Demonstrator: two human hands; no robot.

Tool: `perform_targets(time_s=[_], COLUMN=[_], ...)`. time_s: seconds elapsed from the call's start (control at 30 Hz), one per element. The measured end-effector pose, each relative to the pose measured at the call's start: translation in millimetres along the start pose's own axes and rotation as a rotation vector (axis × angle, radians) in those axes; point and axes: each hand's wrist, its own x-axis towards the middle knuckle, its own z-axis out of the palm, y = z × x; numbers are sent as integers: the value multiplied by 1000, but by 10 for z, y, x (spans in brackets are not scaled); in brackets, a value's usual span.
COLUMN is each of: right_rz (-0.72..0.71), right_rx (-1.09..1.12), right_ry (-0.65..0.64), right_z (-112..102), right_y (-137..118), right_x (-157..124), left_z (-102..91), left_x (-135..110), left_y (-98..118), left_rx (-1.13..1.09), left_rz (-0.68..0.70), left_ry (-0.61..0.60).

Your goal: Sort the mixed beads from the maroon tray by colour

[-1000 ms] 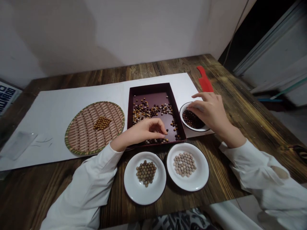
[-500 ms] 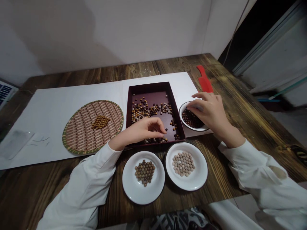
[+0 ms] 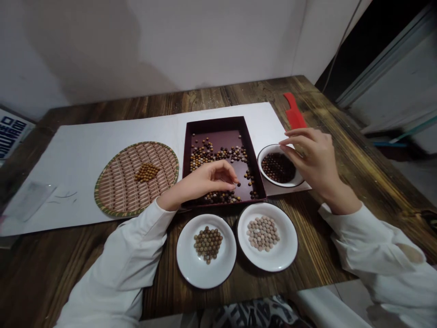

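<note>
Mixed beads (image 3: 201, 157), dark, yellow-brown and pale, are lying loose in the maroon tray (image 3: 220, 139), crowding toward its left and near sides; its raised walls are probably serving to stop them rolling off. Over the near part, the left hand (image 3: 208, 177) is hovering palm down, thumb and forefinger curving almost together. A dark bead (image 3: 239, 184) is showing just beside the fingertips, but whether they are gripping anything, I cannot tell.

Right of the tray, a white bowl (image 3: 293, 181) is holding dark beads (image 3: 275, 166). The right hand (image 3: 316, 155) is hanging above its far right rim, thumb and forefinger nearly meeting, the other fingers loosely bent; nothing is showing between the tips, though a small bead could be hidden.

On the near side, two white dishes are standing side by side: the left dish (image 3: 205, 280) is carrying olive-brown beads (image 3: 207, 243), the right dish (image 3: 268, 264) pale ones (image 3: 262, 233). To the left, a woven mat (image 3: 118, 191) is bearing yellow-brown beads (image 3: 146, 172). Such separate places are seemingly keeping colours apart, within easy reach.

Farther out, a red knife-shaped object (image 3: 295, 114) is lying on the wooden bench (image 3: 324, 255).
</note>
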Motion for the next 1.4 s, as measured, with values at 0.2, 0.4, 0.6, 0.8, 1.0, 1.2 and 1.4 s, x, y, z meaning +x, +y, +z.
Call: perform_targets(time_s=[0.2,0.4,0.6,0.8,1.0,1.2,1.4], right_rz=[-143,-281,-373,-347,-357,-400,-454], right_rx=[23,97,184,175,156,161,162], right_ry=[-25,-21,-74,-54,-50,-34,1], right_z=[-8,-48,14,82,96,133,94], right_y=[-241,-480,-815,-1010,-1013,-976,-974], right_x=[-73,-92,-172,-226,-240,-263,-251], left_z=[-22,-26,-20,-1,8,-6,-27], left_x=[-10,-8,-2,-10,-4,-7,-32], left_y=[-3,-35,-30,2,4,-9,14], left_rx=[-88,-109,-84,-55,-84,-86,-123], left_rz=[-25,8,16,-15,-37,-6,0], left_ry=[22,17,-1,-64,-51,-49,-71])
